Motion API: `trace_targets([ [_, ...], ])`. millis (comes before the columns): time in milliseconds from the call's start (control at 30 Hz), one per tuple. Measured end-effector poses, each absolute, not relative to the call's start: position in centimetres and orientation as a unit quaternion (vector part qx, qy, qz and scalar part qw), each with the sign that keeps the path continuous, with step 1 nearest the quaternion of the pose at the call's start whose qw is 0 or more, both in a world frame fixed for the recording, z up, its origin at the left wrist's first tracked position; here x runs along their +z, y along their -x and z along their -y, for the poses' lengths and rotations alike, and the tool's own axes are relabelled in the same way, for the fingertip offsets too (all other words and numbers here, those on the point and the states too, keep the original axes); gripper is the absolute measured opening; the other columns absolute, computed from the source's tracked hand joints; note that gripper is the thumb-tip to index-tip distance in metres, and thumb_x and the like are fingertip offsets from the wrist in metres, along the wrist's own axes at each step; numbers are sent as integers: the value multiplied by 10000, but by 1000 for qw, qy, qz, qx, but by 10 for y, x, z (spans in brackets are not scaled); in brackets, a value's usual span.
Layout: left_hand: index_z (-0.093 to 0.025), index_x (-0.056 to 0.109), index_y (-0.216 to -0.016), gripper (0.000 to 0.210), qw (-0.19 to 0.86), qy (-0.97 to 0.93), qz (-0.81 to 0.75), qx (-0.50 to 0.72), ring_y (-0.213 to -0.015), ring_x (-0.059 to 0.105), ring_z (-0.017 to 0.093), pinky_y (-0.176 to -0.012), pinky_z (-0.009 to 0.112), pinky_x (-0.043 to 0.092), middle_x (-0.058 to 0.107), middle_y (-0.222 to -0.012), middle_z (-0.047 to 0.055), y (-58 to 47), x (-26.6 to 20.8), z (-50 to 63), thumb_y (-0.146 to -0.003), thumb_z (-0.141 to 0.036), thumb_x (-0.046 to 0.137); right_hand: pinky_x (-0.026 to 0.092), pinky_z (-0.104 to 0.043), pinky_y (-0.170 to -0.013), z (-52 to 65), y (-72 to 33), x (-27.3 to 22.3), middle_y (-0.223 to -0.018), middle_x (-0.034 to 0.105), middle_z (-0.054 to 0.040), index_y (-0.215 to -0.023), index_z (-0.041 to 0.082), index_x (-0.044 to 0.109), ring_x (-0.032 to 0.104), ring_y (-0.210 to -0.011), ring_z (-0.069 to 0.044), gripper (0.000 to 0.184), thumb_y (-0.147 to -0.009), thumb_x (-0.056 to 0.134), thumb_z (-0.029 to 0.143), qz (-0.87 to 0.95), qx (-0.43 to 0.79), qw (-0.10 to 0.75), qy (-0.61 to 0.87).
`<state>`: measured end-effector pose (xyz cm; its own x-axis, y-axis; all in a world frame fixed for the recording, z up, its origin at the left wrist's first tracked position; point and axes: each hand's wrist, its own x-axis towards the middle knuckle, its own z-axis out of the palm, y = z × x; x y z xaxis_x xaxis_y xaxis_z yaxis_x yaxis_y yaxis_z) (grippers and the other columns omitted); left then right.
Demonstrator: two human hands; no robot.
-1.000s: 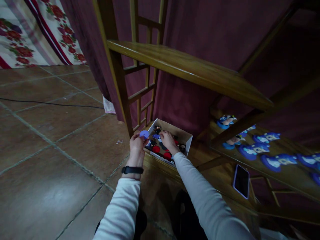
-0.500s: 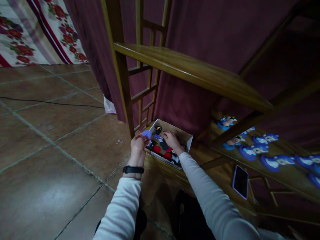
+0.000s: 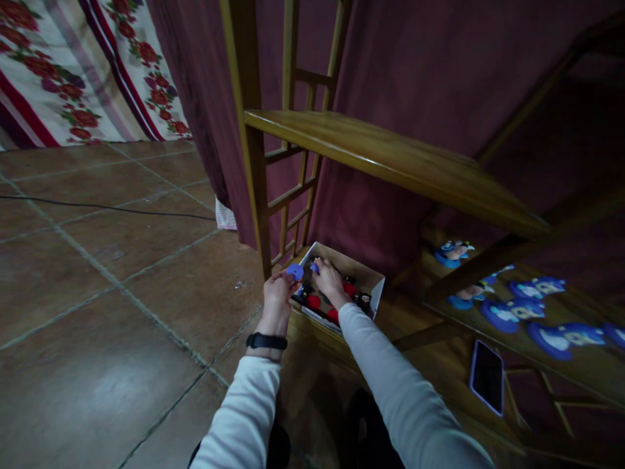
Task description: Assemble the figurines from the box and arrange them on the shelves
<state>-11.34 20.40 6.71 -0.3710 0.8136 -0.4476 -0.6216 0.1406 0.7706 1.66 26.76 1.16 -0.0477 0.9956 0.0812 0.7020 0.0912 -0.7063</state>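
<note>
Left hand [image 3: 277,291] grips a purple disc [image 3: 295,271] by its edge in the fingers, at the box's left side. Right hand [image 3: 328,279] is inside the box [image 3: 354,265], fingers closed on a blue piece [image 3: 314,267], partly hidden; red discs [image 3: 313,301] lie nearer. Phone [image 3: 487,376] at right, well apart.

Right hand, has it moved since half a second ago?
Yes. Against the cardboard box, the right hand has shifted leftward, closer to the purple disc in the left hand.
</note>
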Motion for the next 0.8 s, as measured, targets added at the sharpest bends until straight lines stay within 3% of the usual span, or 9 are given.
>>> trace_targets([
  [100,-99,584,-745,156,566,-109,-513,636,-494,590,109,-518,221,492,618,-601,38,111,66,-204,-632,-3,540,492,-399,-842,-253,-35,16,-990,633,-21,-1013,241,559,602,-899,-178,255,-765,499,246,465,466,517,547],
  [233,-89,599,-741,137,613,-140,-500,595,-497,588,97,-519,206,500,635,-621,52,92,66,-198,-651,3,552,500,-389,-870,-214,-61,25,-902,648,6,-962,231,571,625,-870,-158,260,-704,595,225,290,641,597,386],
  [333,-87,615,-729,131,645,-175,-493,557,-521,595,97,-529,199,511,638,-614,53,71,66,-189,-661,10,558,500,-374,-874,-185,-74,30,-902,635,29,-926,253,576,616,-868,-137,274,-667,656,214,273,626,628,373],
  [533,-90,626,-730,123,704,-196,-458,506,-583,634,133,-586,256,549,663,-653,74,45,61,-170,-661,6,590,488,-301,-796,-155,-88,32,-867,600,40,-942,257,556,580,-789,-109,309,-657,673,271,333,480,675,451],
  [800,-80,614,-809,127,731,-199,-437,485,-571,645,140,-605,272,555,673,-661,92,27,62,-164,-703,-18,581,460,-278,-768,-161,-88,31,-915,596,1,-950,219,546,562,-819,-133,314,-659,640,291,425,401,656,477],
])
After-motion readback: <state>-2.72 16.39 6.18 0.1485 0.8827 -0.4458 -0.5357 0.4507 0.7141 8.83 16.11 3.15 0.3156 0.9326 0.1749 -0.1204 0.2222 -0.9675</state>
